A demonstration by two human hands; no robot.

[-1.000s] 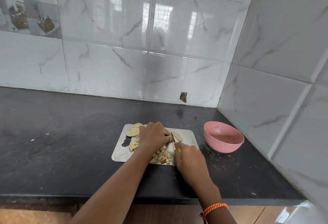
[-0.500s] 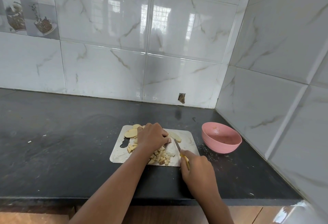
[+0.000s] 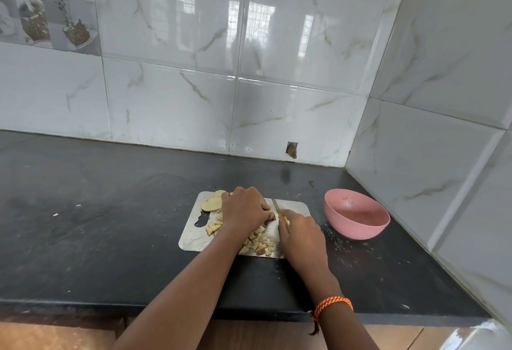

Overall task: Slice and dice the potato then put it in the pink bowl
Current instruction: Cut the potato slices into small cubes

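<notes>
Since half a second ago, the right hand has come forward again, so the knife now stands close against the left hand, where before it was drawn back toward the near edge of the cutting board. The right hand's fingers are curled around the yellow handle. The left hand is bent over the potato strips with its fingertips tucked, probably so the blade can slide along the knuckles; I cannot see clearly whether it pinches the strips or only presses them down. Diced potato pieces lie in a heap on the near part of the board, between the two wrists, out of the way of the cut. Whole potato slices wait at the far left corner. The pink bowl stands just to the right of the board, near enough for an easy transfer, and it seems to hold no dice yet.
</notes>
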